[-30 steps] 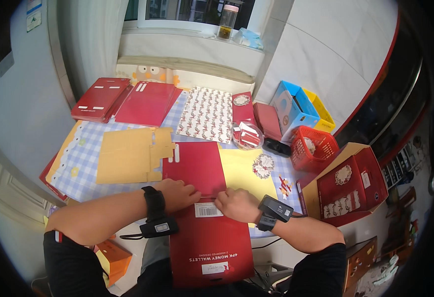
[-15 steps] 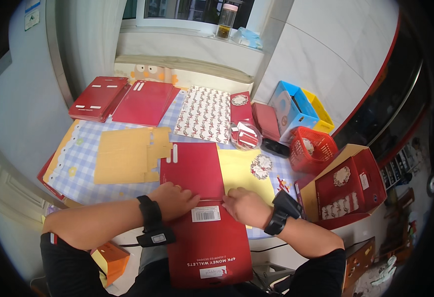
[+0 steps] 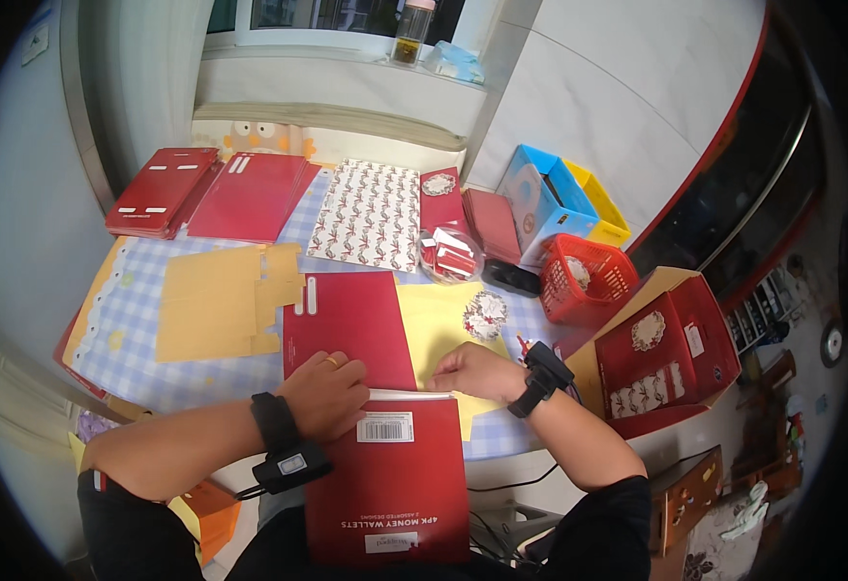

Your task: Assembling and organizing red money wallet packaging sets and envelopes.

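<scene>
A large red printed card (image 3: 385, 484) with a white barcode label hangs at the table's near edge, over my lap. Along its top runs a pale edge, and beyond that a red panel (image 3: 351, 329) with white slots lies flat on the table. My left hand (image 3: 325, 395) is closed at the left end of that pale edge, its fingertips on the red card. Just right of the card's top, my right hand (image 3: 477, 373) has its fingers curled together over a yellow sheet (image 3: 434, 320); whatever they may pinch is hidden. A round patterned cut-out (image 3: 485, 315) rests on the yellow sheet.
Stacks of red cards (image 3: 250, 198) and a patterned white sheet (image 3: 364, 218) lie at the back. Brown card (image 3: 206, 305) is on the left. To the right stand a tub of small labels (image 3: 451, 257), a red basket (image 3: 589, 281), blue and yellow bins (image 3: 550, 198) and an open box (image 3: 661, 353).
My right hand has come off the red card's top edge and shifted a little right and up. The pale edge shows more plainly now. My left hand stays at the card. The view has shifted slightly.
</scene>
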`<state>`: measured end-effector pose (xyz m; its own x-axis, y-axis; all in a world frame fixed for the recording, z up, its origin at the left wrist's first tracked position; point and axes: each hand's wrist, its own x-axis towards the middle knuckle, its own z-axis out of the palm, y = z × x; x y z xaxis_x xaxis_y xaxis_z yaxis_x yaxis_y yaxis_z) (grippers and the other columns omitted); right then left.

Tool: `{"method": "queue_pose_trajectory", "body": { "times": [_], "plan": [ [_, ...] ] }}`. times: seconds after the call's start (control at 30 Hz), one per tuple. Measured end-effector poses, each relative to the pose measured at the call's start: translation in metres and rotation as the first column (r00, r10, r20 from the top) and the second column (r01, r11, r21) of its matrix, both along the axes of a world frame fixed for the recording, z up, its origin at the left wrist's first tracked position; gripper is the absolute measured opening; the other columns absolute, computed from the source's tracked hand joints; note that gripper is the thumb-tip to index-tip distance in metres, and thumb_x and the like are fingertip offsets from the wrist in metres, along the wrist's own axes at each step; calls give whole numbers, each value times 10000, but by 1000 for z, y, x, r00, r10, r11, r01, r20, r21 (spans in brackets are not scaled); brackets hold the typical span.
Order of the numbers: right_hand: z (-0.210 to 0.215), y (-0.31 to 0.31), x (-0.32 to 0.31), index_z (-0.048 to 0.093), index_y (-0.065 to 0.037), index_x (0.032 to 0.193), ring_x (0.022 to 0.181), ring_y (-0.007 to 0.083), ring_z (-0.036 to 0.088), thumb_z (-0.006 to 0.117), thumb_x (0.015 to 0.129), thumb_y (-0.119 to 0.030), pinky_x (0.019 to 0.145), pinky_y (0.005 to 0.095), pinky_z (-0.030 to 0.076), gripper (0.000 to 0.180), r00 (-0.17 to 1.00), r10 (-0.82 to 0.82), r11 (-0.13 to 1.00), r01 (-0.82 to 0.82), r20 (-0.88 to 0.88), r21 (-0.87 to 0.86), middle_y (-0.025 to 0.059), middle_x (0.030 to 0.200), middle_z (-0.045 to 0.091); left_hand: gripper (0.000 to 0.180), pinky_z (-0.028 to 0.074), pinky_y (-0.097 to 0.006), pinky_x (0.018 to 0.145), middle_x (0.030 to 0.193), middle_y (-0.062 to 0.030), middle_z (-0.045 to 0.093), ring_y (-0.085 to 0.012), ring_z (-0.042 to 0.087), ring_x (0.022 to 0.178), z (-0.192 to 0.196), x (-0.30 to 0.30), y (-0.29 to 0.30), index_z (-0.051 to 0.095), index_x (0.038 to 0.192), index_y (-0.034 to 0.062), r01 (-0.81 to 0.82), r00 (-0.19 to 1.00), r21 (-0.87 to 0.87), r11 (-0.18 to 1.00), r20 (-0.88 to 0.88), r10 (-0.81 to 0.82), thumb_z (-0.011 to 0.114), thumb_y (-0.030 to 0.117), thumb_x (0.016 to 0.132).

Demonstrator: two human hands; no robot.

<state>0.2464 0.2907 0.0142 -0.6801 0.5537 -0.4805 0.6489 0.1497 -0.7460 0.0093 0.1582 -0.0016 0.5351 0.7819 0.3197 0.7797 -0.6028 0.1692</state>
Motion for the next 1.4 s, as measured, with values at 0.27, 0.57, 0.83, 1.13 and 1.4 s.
{"method": "queue_pose_trajectory", "body": {
  "times": [0.27,0.57,0.83,1.13,1.4],
  "plan": [
    [-2,2,14,679,-11,905,668,72,533,689,821,-197,644,236,440,204,997,34,993,-41,-64,-115,-5,710,624,142,426,-381,830,901,-76,572,-271,530,912,1,-5,9,636,764,113,-2,938,-380,925,320,134,731,193,695],
    [9,-2,27,660,-60,824,507,39,447,647,878,-243,459,185,351,191,998,54,913,-54,-10,-404,-44,629,558,122,416,-360,856,932,-66,556,-251,518,938,6,-11,8,647,783,109,84,904,-490,867,403,141,722,190,732],
    [4,-8,30,663,-70,818,510,44,522,661,867,-277,462,179,392,212,997,-58,899,32,-46,-437,-36,626,573,129,408,-337,879,979,-49,505,-211,482,1009,20,-13,8,653,836,117,131,904,-625,769,394,165,721,205,769],
    [-2,-10,33,669,-68,832,526,51,537,652,874,-285,496,188,419,221,996,-25,910,-14,-89,-415,-31,647,592,122,408,-311,876,985,-34,499,-180,489,1002,19,-15,8,650,829,101,209,882,-644,736,449,143,722,182,773],
    [15,-25,31,675,-13,972,601,55,534,621,877,-151,571,214,464,176,989,-16,979,-15,-150,-205,-3,704,615,162,449,-323,821,944,-76,552,-218,554,914,8,-14,4,653,803,74,78,892,-654,753,384,241,694,229,783]
  ]
}}
